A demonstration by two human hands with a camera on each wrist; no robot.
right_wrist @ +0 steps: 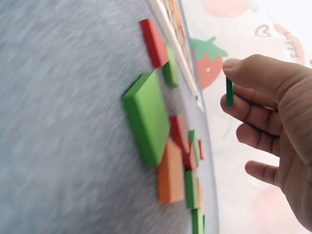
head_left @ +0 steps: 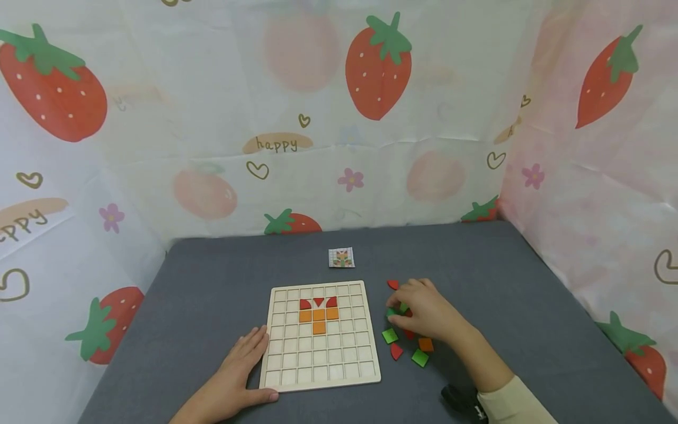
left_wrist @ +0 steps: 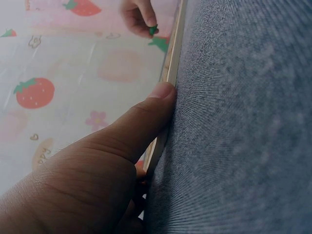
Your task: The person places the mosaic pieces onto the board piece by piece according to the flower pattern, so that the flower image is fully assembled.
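Note:
In the head view, a pale wooden grid board point(head_left: 328, 386) lies on the table. Red and orange tiles point(head_left: 319, 315) form a small pattern in its upper middle. My left hand point(head_left: 235, 372) rests at the board's lower left corner, fingers extended along the left side and thumb at the near edge; the left wrist view shows the thumb point(left_wrist: 141, 117) touching that edge. To the right of the board, my right hand point(head_left: 430, 315) pinches a dark green tile point(right_wrist: 229, 92) between thumb and fingertip, held above the loose tiles.
Several loose tiles lie right of the board, among them a light green tile point(head_left: 420, 357), an orange tile point(head_left: 426, 344) and a red tile point(head_left: 396, 351). A small printed pattern card point(head_left: 341, 258) lies beyond the board. A black object point(head_left: 461, 402) is by the right forearm.

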